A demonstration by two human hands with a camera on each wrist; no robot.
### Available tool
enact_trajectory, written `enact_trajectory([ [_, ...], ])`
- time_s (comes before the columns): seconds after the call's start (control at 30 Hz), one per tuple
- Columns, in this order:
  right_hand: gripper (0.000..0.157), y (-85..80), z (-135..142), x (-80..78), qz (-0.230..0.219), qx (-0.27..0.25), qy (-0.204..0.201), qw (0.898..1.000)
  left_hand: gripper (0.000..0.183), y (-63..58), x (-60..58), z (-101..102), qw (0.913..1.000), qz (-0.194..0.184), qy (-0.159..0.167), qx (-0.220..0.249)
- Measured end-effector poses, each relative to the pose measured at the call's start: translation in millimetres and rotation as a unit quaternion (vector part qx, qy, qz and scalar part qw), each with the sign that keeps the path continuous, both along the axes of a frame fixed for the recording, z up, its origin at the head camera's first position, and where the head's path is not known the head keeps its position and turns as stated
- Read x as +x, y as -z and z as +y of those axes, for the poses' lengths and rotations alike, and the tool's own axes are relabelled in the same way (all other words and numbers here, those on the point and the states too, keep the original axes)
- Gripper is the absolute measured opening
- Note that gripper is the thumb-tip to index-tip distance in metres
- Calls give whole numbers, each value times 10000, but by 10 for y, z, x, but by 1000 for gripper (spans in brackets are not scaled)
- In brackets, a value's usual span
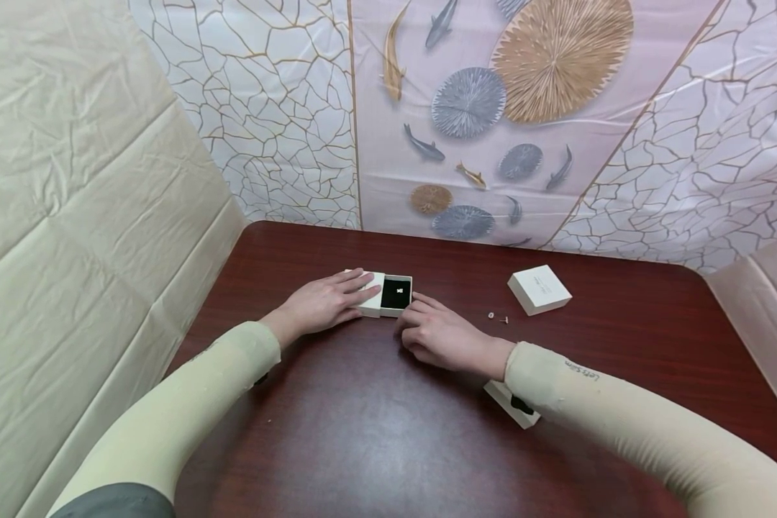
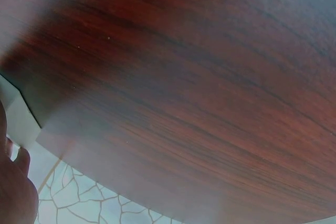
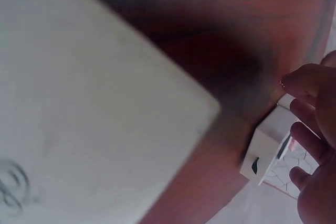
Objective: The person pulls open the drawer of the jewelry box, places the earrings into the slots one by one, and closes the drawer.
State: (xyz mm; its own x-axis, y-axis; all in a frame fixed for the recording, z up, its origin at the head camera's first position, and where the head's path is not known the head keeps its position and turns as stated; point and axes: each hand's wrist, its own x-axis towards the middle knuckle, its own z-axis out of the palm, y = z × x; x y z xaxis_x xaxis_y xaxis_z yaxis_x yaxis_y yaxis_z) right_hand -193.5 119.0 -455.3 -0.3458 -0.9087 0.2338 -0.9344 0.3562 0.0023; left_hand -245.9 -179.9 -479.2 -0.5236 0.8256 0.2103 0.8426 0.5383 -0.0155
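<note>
A white sliding box [image 1: 370, 308] lies on the table with its drawer [image 1: 397, 311] pulled partly out to the right. On the drawer's black pad sits one small stud earring [image 1: 399, 291]. My left hand [image 1: 324, 301] rests on the sleeve part, fingers stretched over its top and thumb along the near side. My right hand [image 1: 443, 334] is at the drawer's right end, index fingertip by the corner, other fingers bent. In the right wrist view, a tiny shiny earring [image 3: 282, 84] shows at the fingertips. Beyond the fingers is the box [image 3: 269, 137].
Two small earring pieces [image 1: 497, 318] lie right of my right hand. Behind them stands a closed white box [image 1: 544, 289]. Another white box [image 1: 511, 406] lies under my right forearm, partly hidden. A curtain [image 1: 395, 180] hangs behind the dark table [image 1: 337, 446].
</note>
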Motion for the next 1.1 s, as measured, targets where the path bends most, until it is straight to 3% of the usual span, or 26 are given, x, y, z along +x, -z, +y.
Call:
enact_trajectory([
  [0.57,13,-290,-31,-112,-852,-615,658,9923,57,-14,4,-9,9998,-179,-69,-12],
  [1.1,12,-329,-58,-307,-1699,-940,1104,9747,56,-23,19,3,10000,-59,-51,36],
])
